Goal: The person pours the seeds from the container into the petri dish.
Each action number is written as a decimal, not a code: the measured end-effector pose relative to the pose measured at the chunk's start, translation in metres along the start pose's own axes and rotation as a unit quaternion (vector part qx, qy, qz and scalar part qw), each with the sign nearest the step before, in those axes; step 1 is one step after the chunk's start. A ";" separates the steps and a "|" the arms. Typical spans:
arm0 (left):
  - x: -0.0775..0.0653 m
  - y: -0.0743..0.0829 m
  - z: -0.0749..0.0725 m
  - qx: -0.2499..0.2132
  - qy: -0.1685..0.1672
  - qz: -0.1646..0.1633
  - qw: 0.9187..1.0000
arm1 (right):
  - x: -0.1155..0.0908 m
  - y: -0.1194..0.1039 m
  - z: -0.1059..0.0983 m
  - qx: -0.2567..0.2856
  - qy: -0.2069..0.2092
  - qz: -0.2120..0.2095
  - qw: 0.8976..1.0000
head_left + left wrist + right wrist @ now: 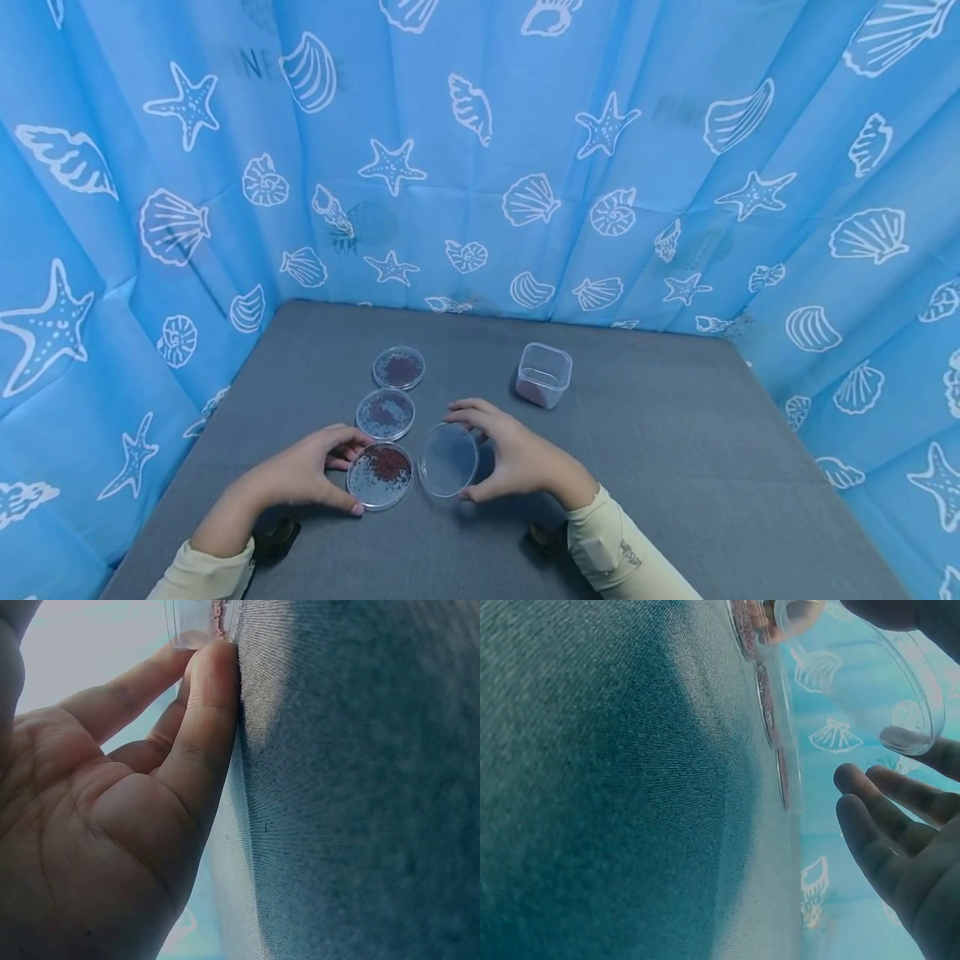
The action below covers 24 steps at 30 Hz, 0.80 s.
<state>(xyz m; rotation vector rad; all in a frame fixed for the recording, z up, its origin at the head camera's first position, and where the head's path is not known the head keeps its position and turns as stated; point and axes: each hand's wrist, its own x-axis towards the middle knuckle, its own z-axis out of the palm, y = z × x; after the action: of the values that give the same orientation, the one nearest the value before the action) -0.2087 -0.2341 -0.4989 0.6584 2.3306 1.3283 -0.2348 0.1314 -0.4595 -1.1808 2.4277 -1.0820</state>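
Note:
On the grey tabletop, my left hand (309,468) grips the rim of the nearest petri dish (369,487) between thumb and fingers. Dark red granules (390,463) lie bunched on one side of that dish. My right hand (521,457) pinches an empty clear petri dish lid (448,460) by its edge, just right of the dish. In the right wrist view the lid (933,724) is held up off the cloth, tilted, with the other fingers spread below it. The left wrist view shows thumb and fingertips against the clear dish wall (191,637).
Two more petri dishes with dark red granules, a middle one (386,415) and a far one (399,367), line up behind the gripped dish. A clear square tub (543,375) with reddish contents stands at the back right. A blue shell-print curtain (465,192) borders the table (675,467).

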 end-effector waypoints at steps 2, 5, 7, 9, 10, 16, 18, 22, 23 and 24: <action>0.000 -0.001 0.000 0.001 0.000 0.002 1.000 | 0.000 0.000 0.000 -0.002 0.006 0.001 1.000; -0.001 -0.001 0.000 0.002 0.000 0.003 1.000 | -0.001 0.000 0.001 0.003 0.019 0.003 1.000; -0.001 -0.001 0.000 0.002 0.000 0.003 1.000 | -0.001 0.001 0.001 0.011 0.028 0.006 1.000; -0.001 -0.001 0.000 0.003 0.000 0.002 1.000 | -0.001 0.002 0.002 0.022 0.036 0.007 0.999; 0.000 -0.001 0.000 0.003 0.000 0.002 1.000 | -0.001 0.002 0.002 0.026 0.039 0.007 0.999; 0.000 -0.001 -0.001 0.000 -0.002 -0.001 1.000 | -0.002 0.002 0.003 0.039 0.042 -0.003 0.998; 0.000 -0.001 -0.001 0.000 -0.002 0.000 1.000 | -0.002 0.001 0.002 0.040 0.040 -0.004 0.998; 0.000 -0.001 0.000 0.001 -0.001 0.000 1.000 | -0.002 0.001 0.003 0.035 0.044 -0.008 0.998; 0.000 -0.001 0.000 0.001 -0.001 0.000 1.000 | -0.002 0.001 0.003 0.031 0.047 -0.008 0.998; 0.001 -0.001 0.000 0.001 -0.001 -0.001 1.000 | -0.003 0.001 0.003 0.029 0.050 -0.009 0.998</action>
<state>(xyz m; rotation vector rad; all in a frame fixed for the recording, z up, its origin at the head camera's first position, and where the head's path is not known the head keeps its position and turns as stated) -0.2094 -0.2344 -0.4997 0.6577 2.3305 1.3237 -0.2323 0.1323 -0.4621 -1.1577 2.4470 -1.2360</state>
